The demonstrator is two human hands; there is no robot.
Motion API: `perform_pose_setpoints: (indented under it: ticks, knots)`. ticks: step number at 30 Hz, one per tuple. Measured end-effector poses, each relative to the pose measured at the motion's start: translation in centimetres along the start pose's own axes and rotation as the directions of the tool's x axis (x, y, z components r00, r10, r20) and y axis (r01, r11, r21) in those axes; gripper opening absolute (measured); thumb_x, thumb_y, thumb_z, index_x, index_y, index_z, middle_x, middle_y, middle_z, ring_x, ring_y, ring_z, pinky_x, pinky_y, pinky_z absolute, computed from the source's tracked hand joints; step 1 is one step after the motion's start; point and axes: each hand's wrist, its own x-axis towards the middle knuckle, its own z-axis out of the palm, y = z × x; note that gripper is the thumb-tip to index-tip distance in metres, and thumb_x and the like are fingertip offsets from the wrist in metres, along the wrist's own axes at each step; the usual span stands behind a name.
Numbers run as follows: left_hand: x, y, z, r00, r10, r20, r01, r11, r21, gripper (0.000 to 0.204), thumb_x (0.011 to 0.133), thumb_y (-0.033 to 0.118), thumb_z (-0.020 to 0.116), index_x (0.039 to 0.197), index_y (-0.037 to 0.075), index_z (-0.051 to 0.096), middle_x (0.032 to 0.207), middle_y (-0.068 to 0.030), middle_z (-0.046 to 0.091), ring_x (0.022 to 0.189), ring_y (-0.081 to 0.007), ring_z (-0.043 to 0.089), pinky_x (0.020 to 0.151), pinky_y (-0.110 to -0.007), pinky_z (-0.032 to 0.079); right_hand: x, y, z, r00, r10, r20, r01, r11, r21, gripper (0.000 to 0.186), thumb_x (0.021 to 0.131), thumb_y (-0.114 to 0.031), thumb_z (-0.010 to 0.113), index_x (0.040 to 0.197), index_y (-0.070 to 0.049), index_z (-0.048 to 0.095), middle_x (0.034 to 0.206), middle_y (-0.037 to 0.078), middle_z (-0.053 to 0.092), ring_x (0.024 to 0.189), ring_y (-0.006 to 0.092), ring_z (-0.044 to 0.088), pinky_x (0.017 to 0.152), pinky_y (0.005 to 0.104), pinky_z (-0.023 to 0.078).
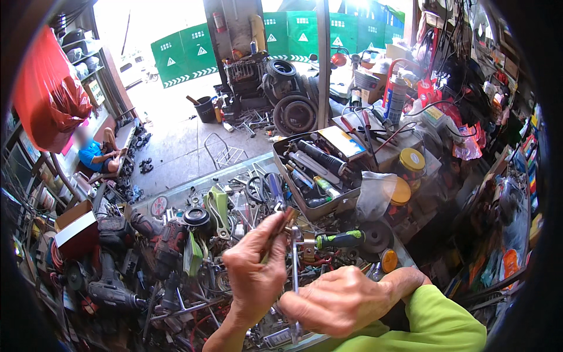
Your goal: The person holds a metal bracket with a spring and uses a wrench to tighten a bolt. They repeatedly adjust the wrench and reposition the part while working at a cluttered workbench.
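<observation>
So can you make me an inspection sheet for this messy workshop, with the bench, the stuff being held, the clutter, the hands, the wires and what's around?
Surface: bench, thickly covered by the clutter below.
Things in hand: small brown piece, with a metal rod beside it.
Clutter: power drill, metal box full of tools, jar with a yellow lid.
Hands: left hand pinches the brown piece; right hand is blurred over the rod, grip unclear.
Cables: dark wires hang at upper right.
Surroundings: seated person in blue, tyres, green barriers, red bag.
</observation>
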Motion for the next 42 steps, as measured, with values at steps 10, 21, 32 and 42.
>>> perform_pose_setpoints:
  ticks: [10, 21, 32, 42]
  knots:
    - [-0.1, 0.9, -1.8, 0.869, -0.201, 0.453, 0.264, 0.961, -0.079, 0.028, 0.085, -0.001, 0.063, 0.113, -0.001, 0.064, 0.097, -0.0138, 0.07, 0.082, -0.0215, 0.069, 0.07, -0.029, 0.056, 1.7, 5.3, -2.5, 0.59, 0.807, -0.031, -0.43, 0.347, 0.833, 0.018, 0.084, -0.019, 0.073, 0.089, -0.001, 0.07, 0.061, 0.0, 0.063, 0.045, 0.0041, 0.055, 0.038, 0.0204, 0.041]
    - [1.8, 1.9, -3.9, 0.875, -0.326, 0.357, 0.476, 0.455, -0.752, 0.035, 0.089, 0.002, 0.06, 0.123, -0.005, 0.054, 0.091, -0.0223, 0.067, 0.072, -0.0277, 0.07, 0.051, -0.03, 0.057, 0.7, 5.9, -1.8, 0.479, 0.864, -0.154, -0.069, 0.212, 0.975, 0.017, 0.084, -0.016, 0.069, 0.084, 0.001, 0.065, 0.061, 0.003, 0.059, 0.04, 0.0066, 0.05, 0.033, 0.0181, 0.034]
    - [1.2, 1.9, -2.2, 0.927, -0.306, 0.219, 0.376, 0.783, -0.495, 0.029, 0.088, -0.002, 0.06, 0.117, -0.004, 0.06, 0.098, -0.0119, 0.069, 0.074, -0.0134, 0.066, 0.057, -0.023, 0.054, 0.9, 1.5, -2.8, 0.984, -0.168, -0.05, 0.17, 0.985, 0.029, 0.027, 0.083, -0.013, 0.067, 0.101, 0.007, 0.066, 0.066, 0.007, 0.064, 0.057, 0.0126, 0.065, 0.049, 0.0237, 0.052]
    - [0.6, 0.8, -2.1, 0.733, -0.195, 0.651, 0.196, 0.978, 0.073, 0.03, 0.083, 0.004, 0.067, 0.112, -0.001, 0.065, 0.1, -0.0151, 0.07, 0.083, -0.0134, 0.067, 0.075, -0.025, 0.053, 0.7, 3.4, -2.2, 0.759, 0.646, -0.082, -0.449, 0.611, 0.652, 0.017, 0.081, -0.013, 0.074, 0.083, 0.002, 0.067, 0.061, 0.006, 0.064, 0.048, 0.0116, 0.062, 0.041, 0.023, 0.048]
